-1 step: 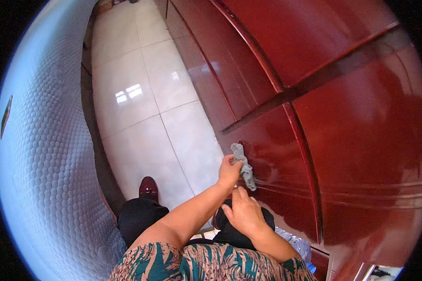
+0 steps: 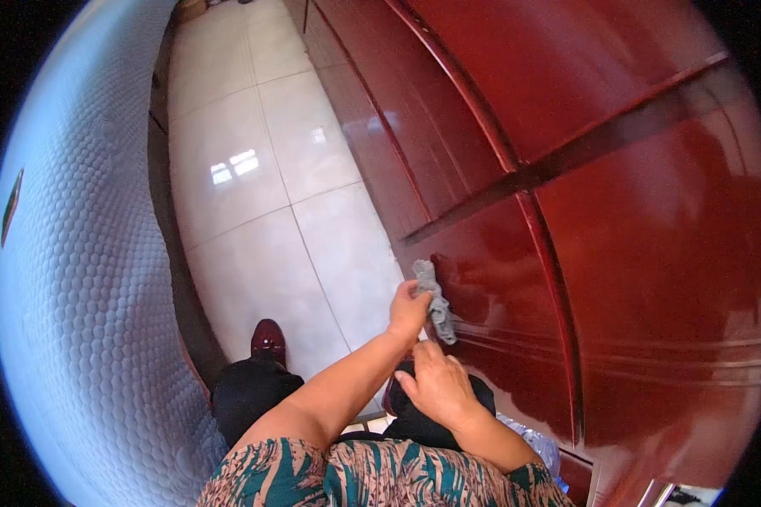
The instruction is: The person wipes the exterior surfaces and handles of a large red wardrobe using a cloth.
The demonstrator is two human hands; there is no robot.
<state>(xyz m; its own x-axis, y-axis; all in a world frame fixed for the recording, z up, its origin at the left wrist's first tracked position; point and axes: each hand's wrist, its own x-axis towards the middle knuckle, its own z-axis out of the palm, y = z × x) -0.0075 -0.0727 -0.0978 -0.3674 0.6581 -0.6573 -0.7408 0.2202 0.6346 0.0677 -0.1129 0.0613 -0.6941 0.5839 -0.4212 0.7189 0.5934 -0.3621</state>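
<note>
A crumpled grey cloth (image 2: 435, 302) is pinched in my left hand (image 2: 408, 310) against the lower front of a glossy dark red cabinet (image 2: 499, 262). My left arm stretches forward across my body to reach it. Closer to me, my right hand (image 2: 441, 387) lies back-up over my right knee, its thumb apart from the bent fingers. Nothing shows in the right hand, though its fingertips are partly hidden. The right hand is just behind the cloth, not on it.
A pale blue quilted mattress (image 2: 101, 279) with a dark base runs along the left. White floor tiles (image 2: 245, 203) form a narrow aisle. My dark red shoe (image 2: 268, 340) stands on them. A clear plastic bag (image 2: 533, 444) sits by my right leg.
My left hand and the grey cloth have shifted very slightly to the left. The right hand stays over the knee, and the whole view has tilted a little.
</note>
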